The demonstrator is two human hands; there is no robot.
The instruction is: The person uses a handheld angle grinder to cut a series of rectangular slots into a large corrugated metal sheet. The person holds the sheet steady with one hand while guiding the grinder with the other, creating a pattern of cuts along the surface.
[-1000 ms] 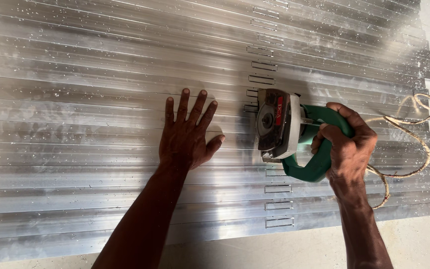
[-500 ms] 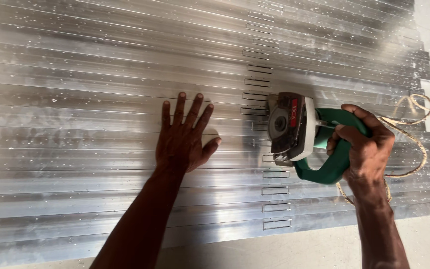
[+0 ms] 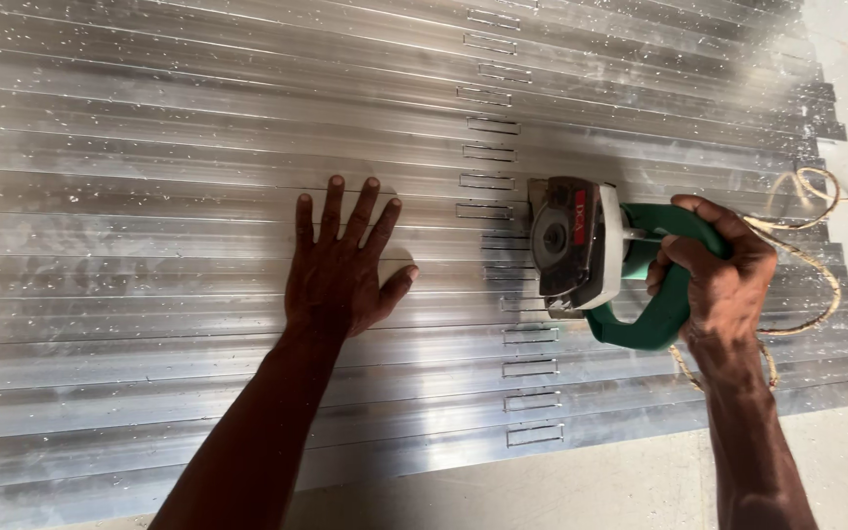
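Note:
Several long aluminium profiles [image 3: 149,147] lie side by side on the floor, dusted with metal chips. A column of narrow rectangular slots [image 3: 488,182] runs across them. My left hand [image 3: 341,270] lies flat on the profiles with fingers spread, left of the slots. My right hand [image 3: 723,280] grips the green handle of a handheld circular cutter [image 3: 591,250]. Its grey blade guard sits over a profile in the middle of the slot column.
A tan power cord [image 3: 817,245] loops behind the cutter over the profiles' right ends. Bare concrete floor [image 3: 581,486] shows along the bottom and at the far right. The profile ends form a stepped edge on the right.
The cutter and my right hand have shifted to the right along the profile, away from my left hand. My left hand has stayed flat in the same place.

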